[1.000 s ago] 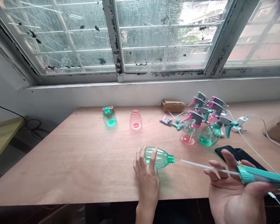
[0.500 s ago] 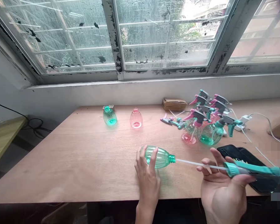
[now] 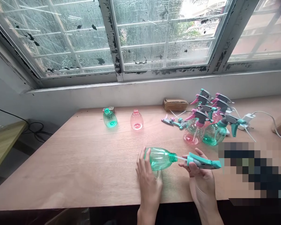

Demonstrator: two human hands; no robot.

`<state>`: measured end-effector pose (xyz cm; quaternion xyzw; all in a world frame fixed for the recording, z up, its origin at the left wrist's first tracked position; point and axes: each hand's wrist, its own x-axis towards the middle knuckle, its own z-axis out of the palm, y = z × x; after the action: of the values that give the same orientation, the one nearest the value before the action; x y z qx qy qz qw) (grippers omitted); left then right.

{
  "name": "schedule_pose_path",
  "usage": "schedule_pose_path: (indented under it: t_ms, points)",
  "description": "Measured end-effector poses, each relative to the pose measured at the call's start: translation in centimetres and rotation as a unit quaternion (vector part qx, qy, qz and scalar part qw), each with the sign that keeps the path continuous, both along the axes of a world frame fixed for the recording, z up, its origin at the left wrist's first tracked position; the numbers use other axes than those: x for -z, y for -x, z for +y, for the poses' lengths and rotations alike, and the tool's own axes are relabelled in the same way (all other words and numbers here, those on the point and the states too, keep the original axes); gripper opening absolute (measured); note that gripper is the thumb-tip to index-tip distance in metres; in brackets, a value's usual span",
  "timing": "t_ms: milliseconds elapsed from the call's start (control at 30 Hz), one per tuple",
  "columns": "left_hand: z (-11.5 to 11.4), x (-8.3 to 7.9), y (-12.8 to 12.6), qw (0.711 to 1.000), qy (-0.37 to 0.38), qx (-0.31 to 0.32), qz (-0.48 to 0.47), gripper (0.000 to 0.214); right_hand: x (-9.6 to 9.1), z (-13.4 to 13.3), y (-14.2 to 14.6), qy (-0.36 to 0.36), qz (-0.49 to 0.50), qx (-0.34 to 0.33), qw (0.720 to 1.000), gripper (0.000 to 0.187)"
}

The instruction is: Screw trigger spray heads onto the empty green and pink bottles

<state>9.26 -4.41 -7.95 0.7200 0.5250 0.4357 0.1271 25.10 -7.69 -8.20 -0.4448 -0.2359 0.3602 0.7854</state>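
My left hand grips a clear green bottle around its base end. The bottle lies sideways above the table, its threaded neck pointing right. In my right hand is a teal and grey trigger sprayer, pinched between thumb and fingers. Its white dip tube runs left into the bottle's mouth. A short length of tube shows between the sprayer's collar and the neck, so the two are apart.
Further back stand a green bottle and a pink bottle, both without tops. Several assembled spray bottles cluster at the right. Loose sprayer heads lie beside them, before a cardboard box. A white charger trails cables.
My right hand has moved left with the trigger sprayer, sliding most of its tube into the green bottle. My left hand still holds the bottle in nearly the same place.
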Motion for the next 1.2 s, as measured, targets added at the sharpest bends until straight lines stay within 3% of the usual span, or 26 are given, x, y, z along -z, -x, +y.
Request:
schedule_pose_path:
  t_ms: [167, 267, 400, 500, 633, 900, 1200]
  points:
    - [-0.1, -0.1, 0.5, 0.999, 0.025, 0.024, -0.015, 0.079, 0.4, 0.6, -0.7, -0.005, 0.031, 0.000, 0.999, 0.046]
    - [-0.2, 0.2, 1.0, 0.988, 0.083, 0.067, -0.114, 0.090, 0.7, 0.6, -0.8, 0.002, 0.039, -0.023, 0.999, 0.036]
    - [-0.2, 0.5, 1.5, 0.919, 0.186, 0.054, -0.344, 0.105, 1.6, 0.4, -0.7, 0.020, 0.016, -0.059, 0.998, 0.038]
    - [-0.2, -0.3, 1.7, 0.869, 0.244, 0.032, -0.429, 0.085, 2.2, 0.3, -0.5, 0.061, -0.039, -0.103, 0.992, 0.039]
    - [-0.2, -1.9, 1.9, 0.862, 0.254, 0.036, -0.437, 0.062, 2.0, 0.3, -0.2, 0.086, -0.075, -0.163, 0.980, 0.046]
    - [-0.1, -2.3, 1.7, 0.851, 0.227, 0.008, -0.474, 0.055, 0.6, 0.1, 0.4, 0.113, -0.159, -0.211, 0.958, 0.042]
    - [0.1, -1.1, 1.6, 0.842, 0.230, 0.010, -0.487, 0.057, 0.6, 0.3, 1.0, 0.134, -0.177, -0.133, 0.966, 0.035]
